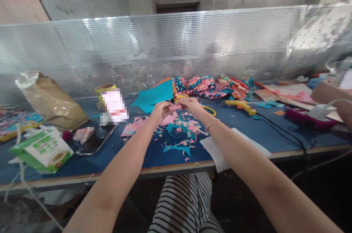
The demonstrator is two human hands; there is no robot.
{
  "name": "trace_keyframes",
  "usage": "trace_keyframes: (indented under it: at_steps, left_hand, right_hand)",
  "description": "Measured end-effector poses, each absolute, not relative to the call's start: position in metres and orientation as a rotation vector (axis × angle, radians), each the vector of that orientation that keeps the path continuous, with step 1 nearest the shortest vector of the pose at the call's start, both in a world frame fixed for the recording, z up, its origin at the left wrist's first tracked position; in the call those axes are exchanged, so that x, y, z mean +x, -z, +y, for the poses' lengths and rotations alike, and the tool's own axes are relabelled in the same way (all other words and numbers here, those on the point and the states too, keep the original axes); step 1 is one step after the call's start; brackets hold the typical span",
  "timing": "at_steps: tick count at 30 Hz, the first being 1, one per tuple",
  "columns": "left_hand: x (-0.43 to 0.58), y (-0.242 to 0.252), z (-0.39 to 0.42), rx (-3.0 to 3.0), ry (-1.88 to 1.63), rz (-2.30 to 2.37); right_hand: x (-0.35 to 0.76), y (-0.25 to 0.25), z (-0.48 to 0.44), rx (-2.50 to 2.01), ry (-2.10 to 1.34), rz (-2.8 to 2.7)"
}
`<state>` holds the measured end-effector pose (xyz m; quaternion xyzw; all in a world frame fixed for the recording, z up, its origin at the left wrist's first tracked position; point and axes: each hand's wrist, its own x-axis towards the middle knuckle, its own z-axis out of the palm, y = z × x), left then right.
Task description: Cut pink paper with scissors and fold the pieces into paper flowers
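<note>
Over the middle of the blue table, my left hand point(161, 111) and my right hand point(190, 104) meet at a small strip of pink paper point(174, 108). The fingers of both hands are closed on it, one hand at each end. Beneath them lie pink and blue paper scraps point(180, 128). A larger blue paper sheet point(156, 94) rests just beyond my left hand. Close to my right hand shows the yellow handle loop point(210, 110) of what look like scissors; the rest is hidden behind the hand.
Bunches of cut paper flowers point(202, 86) line the back against a perforated metal screen point(170, 42). A yellow glue gun point(240, 107) with a black cord lies right. At left are a brown paper bag point(52, 101), a phone point(96, 140) and a green box point(42, 148). Another person's arm point(330, 95) reaches in at right.
</note>
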<state>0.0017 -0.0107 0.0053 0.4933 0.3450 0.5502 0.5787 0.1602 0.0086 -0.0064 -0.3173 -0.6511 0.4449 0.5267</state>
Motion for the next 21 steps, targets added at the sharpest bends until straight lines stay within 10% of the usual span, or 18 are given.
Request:
trace_keyframes:
  at_steps: [21]
  left_hand:
    - [0.0004, -0.0011, -0.0108, 1.438, -1.345, 0.893]
  right_hand:
    - [0.1589, 0.0087, 0.0070, -0.813, -1.027, -1.554]
